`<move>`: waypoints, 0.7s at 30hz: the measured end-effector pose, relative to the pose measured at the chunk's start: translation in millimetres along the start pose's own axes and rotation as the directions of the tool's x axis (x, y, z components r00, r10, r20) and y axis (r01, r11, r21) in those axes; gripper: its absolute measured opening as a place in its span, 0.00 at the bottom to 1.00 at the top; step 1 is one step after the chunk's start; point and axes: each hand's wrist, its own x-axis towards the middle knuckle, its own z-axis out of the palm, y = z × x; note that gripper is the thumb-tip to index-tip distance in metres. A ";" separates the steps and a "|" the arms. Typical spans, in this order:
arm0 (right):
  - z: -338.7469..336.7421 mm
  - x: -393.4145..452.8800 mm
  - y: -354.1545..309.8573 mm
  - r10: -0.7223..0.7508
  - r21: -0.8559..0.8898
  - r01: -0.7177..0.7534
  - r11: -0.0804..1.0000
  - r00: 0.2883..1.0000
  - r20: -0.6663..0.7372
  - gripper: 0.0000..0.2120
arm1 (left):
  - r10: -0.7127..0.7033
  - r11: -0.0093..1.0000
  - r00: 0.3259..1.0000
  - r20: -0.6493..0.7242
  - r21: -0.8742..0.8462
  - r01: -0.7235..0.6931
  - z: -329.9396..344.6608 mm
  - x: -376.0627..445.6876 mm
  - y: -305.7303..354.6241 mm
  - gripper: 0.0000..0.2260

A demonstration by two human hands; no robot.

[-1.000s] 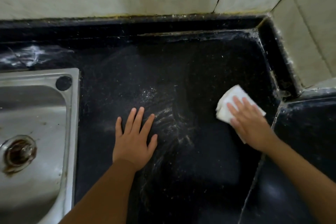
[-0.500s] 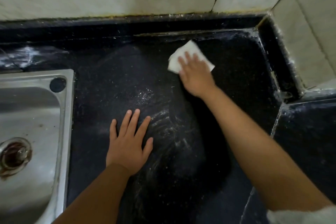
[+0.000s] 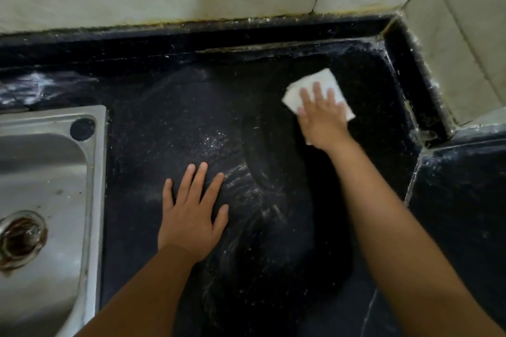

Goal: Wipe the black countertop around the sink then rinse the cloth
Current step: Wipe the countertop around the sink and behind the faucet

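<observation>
The wiping step looks to be in hand — the rinse has not come yet. The right hand [image 3: 321, 115] lies flat on the white cloth [image 3: 323, 82], fingers straight and a little spread, pressing it onto the black countertop [image 3: 169, 123] near the back right corner, just short of the raised edge under the tiles [image 3: 164, 0]. The cloth is folded, and its edges show beyond the fingertips and at both sides of the palm. The left hand [image 3: 191, 213] rests palm down on the countertop toward the front, fingers fanned wide, holding nothing; it lies near the sink [image 3: 93, 172], not touching it. Pale streaks and specks show between the hands and along the back edge, left of the cloth — so the next move probably calls for firm sweeps over those patches, then carrying the cloth to the sink.
</observation>
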 end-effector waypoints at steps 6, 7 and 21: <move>65.4 -109.9 -50.1 -0.348 -0.070 0.342 0.937 0.931 -0.113 0.24 | 0.027 0.999 0.999 -0.034 -0.017 -0.028 -1.2 -1.2 -0.1 0.23; 77.2 -137.3 -40.8 -0.363 -0.065 0.357 0.932 0.923 -0.127 0.22 | 0.029 0.999 1.000 -0.012 -0.013 -0.029 -1.6 -0.9 0.3 0.23; 82.6 -152.0 -72.1 -0.025 0.028 0.027 0.999 0.997 -0.068 0.30 | -0.034 0.995 0.988 0.151 -0.085 0.048 -19.4 -5.3 7.9 0.23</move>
